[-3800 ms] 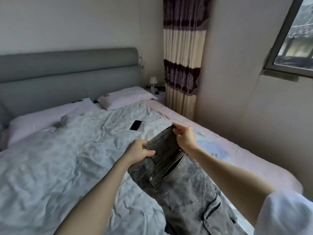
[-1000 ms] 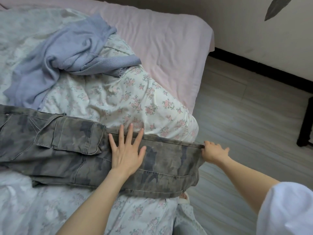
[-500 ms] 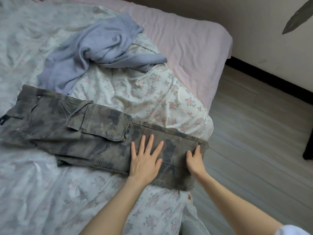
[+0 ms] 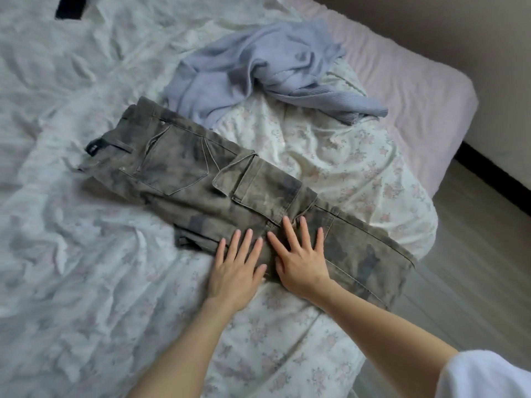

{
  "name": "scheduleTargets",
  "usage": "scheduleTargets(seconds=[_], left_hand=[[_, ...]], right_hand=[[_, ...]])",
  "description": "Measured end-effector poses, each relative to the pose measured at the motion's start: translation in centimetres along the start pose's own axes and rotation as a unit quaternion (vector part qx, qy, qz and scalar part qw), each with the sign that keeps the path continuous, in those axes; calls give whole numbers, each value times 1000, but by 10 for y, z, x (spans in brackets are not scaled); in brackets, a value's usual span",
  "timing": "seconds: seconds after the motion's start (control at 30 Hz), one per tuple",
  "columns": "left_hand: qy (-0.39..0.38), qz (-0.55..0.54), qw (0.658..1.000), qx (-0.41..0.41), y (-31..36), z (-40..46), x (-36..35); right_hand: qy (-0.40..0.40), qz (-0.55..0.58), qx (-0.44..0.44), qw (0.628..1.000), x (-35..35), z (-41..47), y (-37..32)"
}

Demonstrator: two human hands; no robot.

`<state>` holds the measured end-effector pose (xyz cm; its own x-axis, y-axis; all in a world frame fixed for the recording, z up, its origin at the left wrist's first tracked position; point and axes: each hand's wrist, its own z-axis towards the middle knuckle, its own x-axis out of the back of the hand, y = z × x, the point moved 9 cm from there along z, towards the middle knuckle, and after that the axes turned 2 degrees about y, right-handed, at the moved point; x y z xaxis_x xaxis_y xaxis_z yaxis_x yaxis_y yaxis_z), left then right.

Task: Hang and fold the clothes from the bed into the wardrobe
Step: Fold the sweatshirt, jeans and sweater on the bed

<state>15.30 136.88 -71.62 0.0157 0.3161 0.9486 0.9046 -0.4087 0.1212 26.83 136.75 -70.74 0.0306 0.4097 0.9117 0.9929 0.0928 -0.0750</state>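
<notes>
Hands (image 4: pixel 270 268) flat on trousers (image 4: pixel 201 191)

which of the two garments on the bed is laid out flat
The camouflage cargo trousers, spread flat under the left hand and right hand. The pale blue sweater lies crumpled beyond them.

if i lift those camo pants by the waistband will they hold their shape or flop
The camo pants would probably flop: they lie limp, following the rumpled duvet. Thick seams and the cargo pocket suggest heavyish cloth. Unlikely to slide; both hands press them flat.
</notes>
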Motion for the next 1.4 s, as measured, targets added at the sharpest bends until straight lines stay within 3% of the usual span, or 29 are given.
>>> scheduleTargets(seconds=[0.1,0.17,0.23,0.4,0.5,0.6,0.67,0.73,0.87,0.97,1.03,1.13,1.2,1.3,1.4], left_hand=[[71,-41,995,51,-22,-2,21],[124,-58,985,108,-57,-2,43],[145,-43,979,138,-90,6,58],[63,-20,983,172,-145,41,56],[30,-47,973,224,-181,59,44],[18,-8,964,267,-212,74,53],[30,-11,957,287,-232,75,59],[100,-91,943,304,-247,65,68],[269,-257,863,342,-269,43,88],[305,-388,760,422,-289,37,90],[292,-492,660,486,-302,33,74],[290,-624,466,557,-328,26,37],[256,-698,377,552,-338,32,14],[195,-783,341,482,-338,48,18],[198,-813,368,405,-319,63,59]], right_hand=[[74,29,-24,997,26,5,-5],[142,50,-5,989,59,14,-13],[163,33,33,986,80,37,-29],[64,-65,91,992,82,109,-75],[-7,-83,68,994,62,142,-68],[-48,-71,44,995,58,160,-66],[-51,-70,32,996,63,166,-70],[-24,-109,41,993,73,164,-79],[65,-170,116,976,92,161,-102],[32,-150,127,980,89,163,-104],[5,-114,117,987,85,164,-103],[-39,-48,97,993,84,166,-102],[-63,4,82,995,85,167,-99],[-85,55,81,992,88,166,-96],[-107,141,65,982,92,166,-90]])
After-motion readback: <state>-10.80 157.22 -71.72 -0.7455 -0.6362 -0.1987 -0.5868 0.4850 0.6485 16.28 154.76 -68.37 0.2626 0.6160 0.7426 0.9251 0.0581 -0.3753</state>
